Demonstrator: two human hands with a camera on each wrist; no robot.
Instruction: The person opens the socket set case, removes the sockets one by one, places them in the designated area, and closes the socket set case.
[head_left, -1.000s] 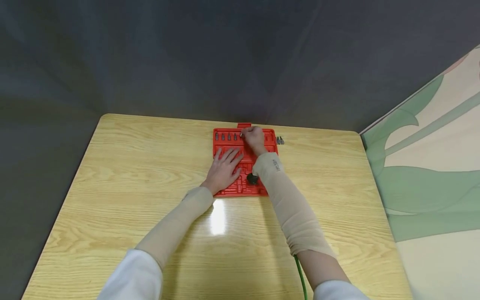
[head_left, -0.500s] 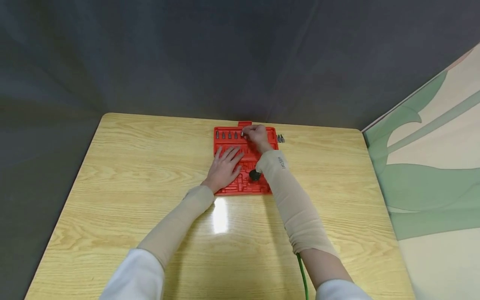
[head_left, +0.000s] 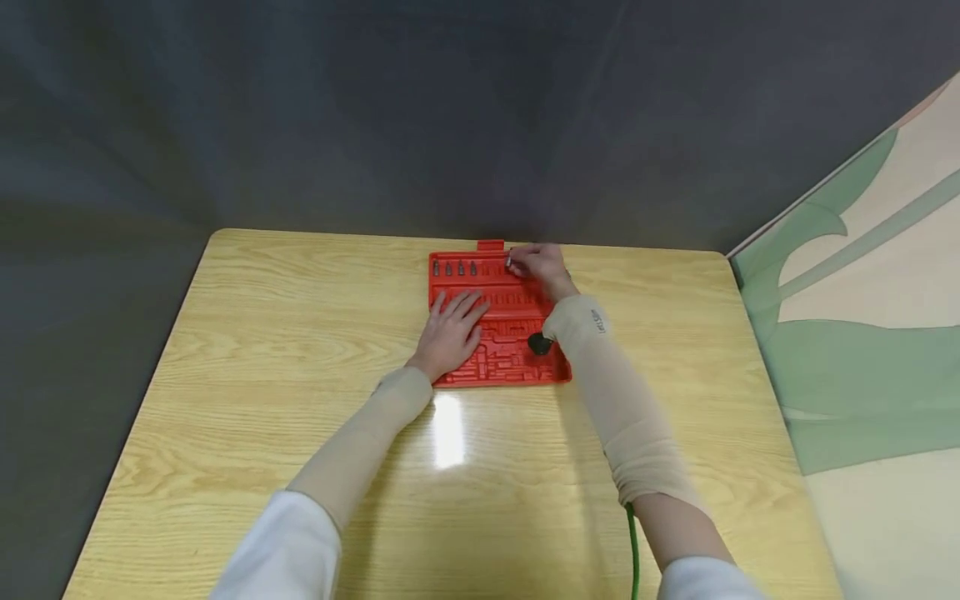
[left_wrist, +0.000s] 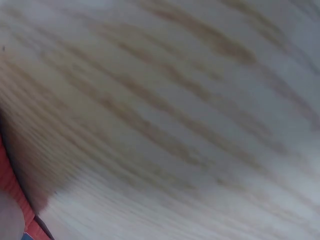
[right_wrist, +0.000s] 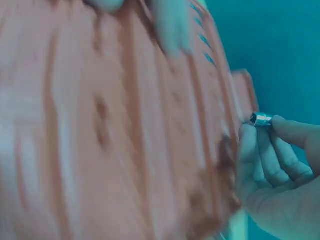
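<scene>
While left hand (head_left: 450, 332) lies flat on red tray (head_left: 501, 367) | right hand (head_left: 542, 265) fingers pinch bit (right_wrist: 261, 119) at far edge

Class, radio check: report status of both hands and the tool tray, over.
Left hand flat on red tool tray. Right hand pinching small metal socket above tray's far row. Nothing blocking.

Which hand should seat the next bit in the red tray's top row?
Right. The right hand already pinches a small metal bit above the top row; the left hand lies flat on the red tray.
</scene>
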